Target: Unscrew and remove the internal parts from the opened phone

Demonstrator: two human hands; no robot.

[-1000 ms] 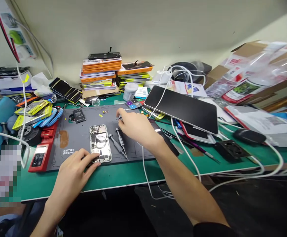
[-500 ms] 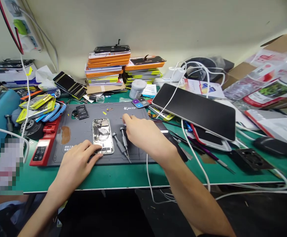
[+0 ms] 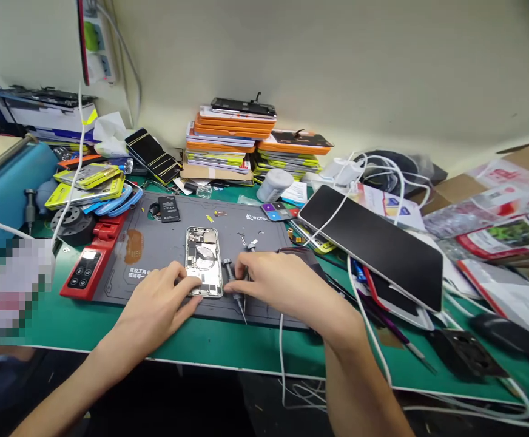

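Observation:
An opened phone with bare internals lies on a grey mat. My left hand has thumb and fingers closed on its lower left edge. To the phone's right, a grey screwdriver rests on the mat, its tip towards the front edge. My right hand is curled over a second screwdriver, whose top shows above the fingers; the thumb is at the first one. Small metal parts lie behind this hand. A black battery sits further back on the mat.
A red device stands at the mat's left edge. Stacked orange and yellow boxes are against the wall, beside a white jar. A large black tablet, cables and a mouse crowd the right.
The view has shifted, so the scene sits further right and lower. My right hand has come from behind the screwdrivers down onto them and closed round one. My left hand stays on the phone.

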